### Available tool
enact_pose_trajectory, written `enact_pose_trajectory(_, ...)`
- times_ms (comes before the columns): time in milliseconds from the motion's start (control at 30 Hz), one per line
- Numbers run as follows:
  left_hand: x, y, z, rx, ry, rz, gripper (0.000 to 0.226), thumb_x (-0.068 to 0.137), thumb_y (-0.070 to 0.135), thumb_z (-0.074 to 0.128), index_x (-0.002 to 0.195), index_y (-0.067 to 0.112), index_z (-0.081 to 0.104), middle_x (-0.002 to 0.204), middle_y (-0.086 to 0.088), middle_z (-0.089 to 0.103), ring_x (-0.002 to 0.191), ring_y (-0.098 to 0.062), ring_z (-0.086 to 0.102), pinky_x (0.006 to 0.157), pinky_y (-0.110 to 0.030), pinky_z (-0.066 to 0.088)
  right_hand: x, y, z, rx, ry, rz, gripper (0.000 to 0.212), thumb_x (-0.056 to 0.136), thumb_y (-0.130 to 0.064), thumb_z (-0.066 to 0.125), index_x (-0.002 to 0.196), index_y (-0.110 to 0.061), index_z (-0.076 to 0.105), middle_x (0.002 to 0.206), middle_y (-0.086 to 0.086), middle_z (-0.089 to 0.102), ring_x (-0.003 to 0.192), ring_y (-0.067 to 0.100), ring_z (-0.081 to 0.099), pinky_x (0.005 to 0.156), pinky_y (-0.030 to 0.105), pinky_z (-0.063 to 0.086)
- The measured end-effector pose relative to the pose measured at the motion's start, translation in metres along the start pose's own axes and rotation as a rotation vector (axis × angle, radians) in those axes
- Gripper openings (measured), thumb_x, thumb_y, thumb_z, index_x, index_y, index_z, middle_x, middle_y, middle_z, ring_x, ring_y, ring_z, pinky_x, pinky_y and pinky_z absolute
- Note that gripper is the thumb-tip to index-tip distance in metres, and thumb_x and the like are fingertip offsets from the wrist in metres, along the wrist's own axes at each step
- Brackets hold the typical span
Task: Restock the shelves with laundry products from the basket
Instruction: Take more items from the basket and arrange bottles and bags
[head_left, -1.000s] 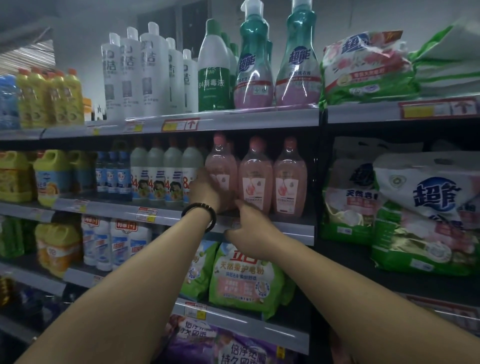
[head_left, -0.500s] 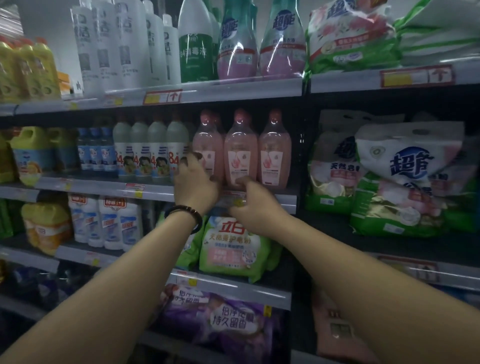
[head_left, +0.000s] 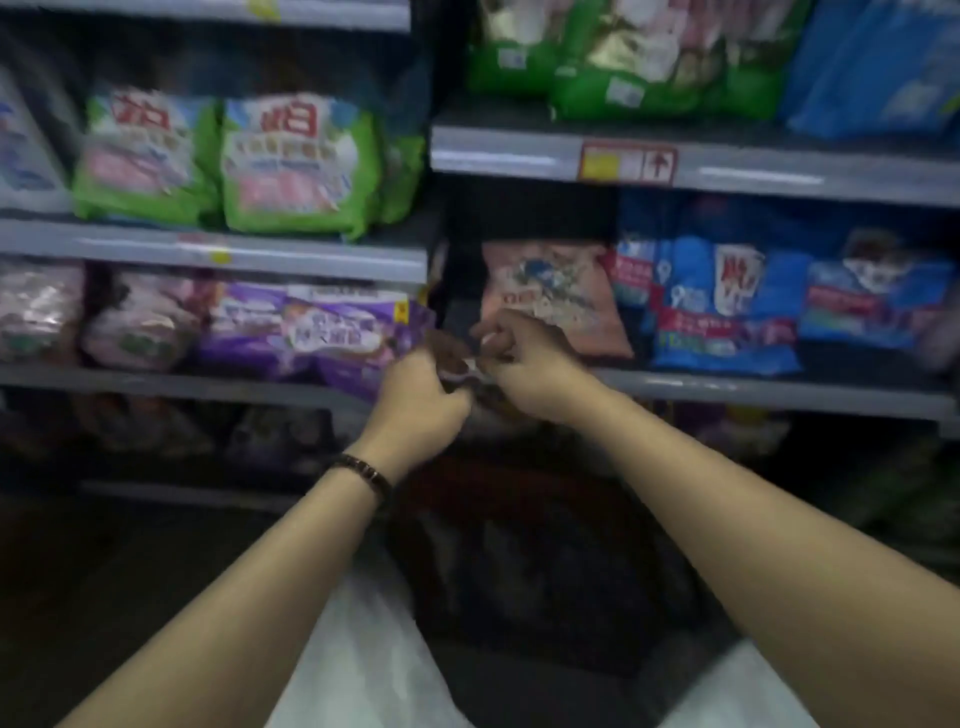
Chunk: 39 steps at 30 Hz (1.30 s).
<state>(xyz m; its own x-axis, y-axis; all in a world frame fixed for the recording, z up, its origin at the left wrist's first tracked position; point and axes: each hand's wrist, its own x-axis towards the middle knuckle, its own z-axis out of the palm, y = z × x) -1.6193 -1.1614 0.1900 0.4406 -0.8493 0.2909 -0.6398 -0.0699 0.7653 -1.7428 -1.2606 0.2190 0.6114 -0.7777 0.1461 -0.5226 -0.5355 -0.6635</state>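
My left hand (head_left: 423, 397), with a dark bracelet on its wrist, and my right hand (head_left: 522, 364) meet in front of the lower shelf edge (head_left: 779, 389). Both have curled fingers and pinch a small whitish slip (head_left: 470, 368) between them; blur hides what it is. Behind the hands a pink laundry bag (head_left: 550, 296) leans on the shelf, with purple bags (head_left: 311, 327) to its left and blue bags (head_left: 727, 306) to its right. A dark basket (head_left: 519, 582) sits low beneath my forearms; its contents are too dark to make out.
Green-and-pink detergent bags (head_left: 296, 166) fill the shelf above on the left, and more green bags (head_left: 649, 78) lie on the upper right shelf. A red-and-yellow price tag (head_left: 628, 163) marks that shelf's edge. Pale cloth (head_left: 363, 665) shows at the bottom.
The view has dropped from the pink bottle shelf to the lower bag shelves. Both hands left the bottles, came down and drew together around a small whitish slip.
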Motion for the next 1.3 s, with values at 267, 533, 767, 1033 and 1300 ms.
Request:
enact_pose_trajectory(267, -0.082, -0.061, 0.134, 0.120, -0.380, -0.171, 0.019, 0.089, 0.017, 0.074, 0.108, 0.016, 0.067, 0.108, -0.005, 0.076, 0.103, -0.025, 0.072, 0.094, -0.037, 0.055, -0.121, 0.188, 0.065, 0.118, -0.184, 0.516, 0.019, 0.096, -0.028, 0.067, 0.114, -0.027, 0.069, 0.116, -0.001, 0.068, 0.110, 0.023, 0.067, 0.087, 0.035, 0.052)
enact_pose_trajectory(533, -0.115, -0.105, 0.185, 0.090, -0.471, -0.341, 0.030, 0.093, 0.028, 0.072, 0.114, 0.008, 0.066, 0.104, -0.003, 0.073, 0.095, -0.017, 0.071, 0.097, -0.037, 0.056, -0.175, 0.287, 0.087, -0.078, -0.307, 0.803, 0.043, 0.108, -0.040, 0.054, 0.128, -0.005, 0.067, 0.124, 0.018, 0.066, 0.109, 0.032, 0.065, 0.078, 0.034, 0.044)
enact_pose_trajectory(767, -0.117, -0.112, 0.198, 0.101, -0.560, -0.360, 0.031, 0.101, 0.024, 0.066, 0.126, 0.005, 0.069, 0.123, -0.011, 0.074, 0.120, -0.028, 0.067, 0.109, -0.043, 0.047, -0.164, 0.326, 0.099, -0.289, -0.274, 0.785, 0.071, 0.095, -0.053, 0.061, 0.144, -0.002, 0.054, 0.143, 0.026, 0.055, 0.133, 0.044, 0.057, 0.099, 0.044, 0.048)
enact_pose_trajectory(1033, -0.134, -0.135, 0.195, 0.102, -0.530, -0.416, 0.009, 0.102, 0.028, 0.065, 0.101, 0.019, 0.067, 0.107, -0.008, 0.074, 0.099, -0.024, 0.069, 0.083, -0.033, 0.047, -0.173, 0.352, 0.113, -0.401, -0.415, 0.745, 0.047, 0.108, -0.029, 0.051, 0.146, -0.003, 0.052, 0.145, 0.023, 0.058, 0.135, 0.039, 0.057, 0.113, 0.048, 0.046)
enact_pose_trajectory(1300, -0.142, -0.132, 0.187, 0.156, -0.558, -0.397, 0.012, 0.101, 0.029, 0.064, 0.090, 0.028, 0.061, 0.097, -0.001, 0.069, 0.100, -0.028, 0.071, 0.075, -0.027, 0.040, -0.144, 0.304, 0.102, -0.097, -0.268, 0.489, 0.060, 0.110, -0.036, 0.028, 0.134, 0.002, 0.067, 0.119, 0.030, 0.070, 0.110, 0.042, 0.069, 0.088, 0.041, 0.048)
